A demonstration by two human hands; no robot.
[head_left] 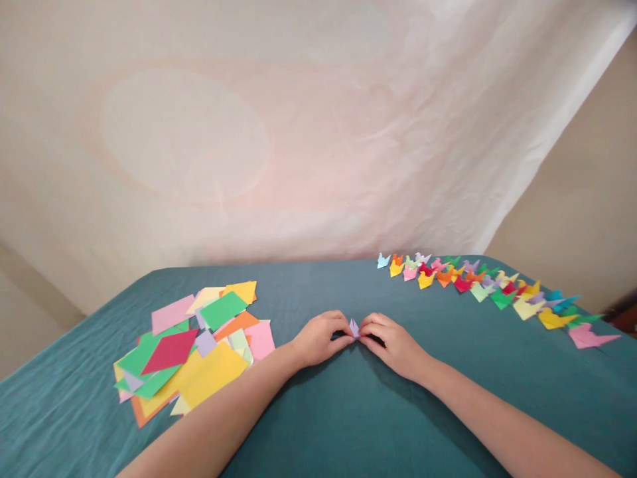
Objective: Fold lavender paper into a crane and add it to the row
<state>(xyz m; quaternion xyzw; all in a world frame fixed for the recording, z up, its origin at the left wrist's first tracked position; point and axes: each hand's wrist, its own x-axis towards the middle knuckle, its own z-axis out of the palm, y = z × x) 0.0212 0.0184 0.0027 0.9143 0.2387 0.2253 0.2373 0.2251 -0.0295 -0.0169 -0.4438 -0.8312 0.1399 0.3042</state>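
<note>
A small folded piece of lilac origami paper (354, 328) stands pointed end up at the middle of the table. My left hand (324, 337) pinches its left side between thumb and fingers. From the right, my right hand (391, 340) grips its other side in the same way. The fingertips of both hands nearly meet around it and cover its lower part, so the exact shape of the fold is partly hidden.
Loose coloured paper sheets (212, 372) lie in an overlapping pile at the left, partly behind my left forearm. Rows of folded paper birds (462, 284) in many colours run along the right far edge. A teal cloth (308, 425) covers the table; a pale sheet (298, 133) hangs behind it.
</note>
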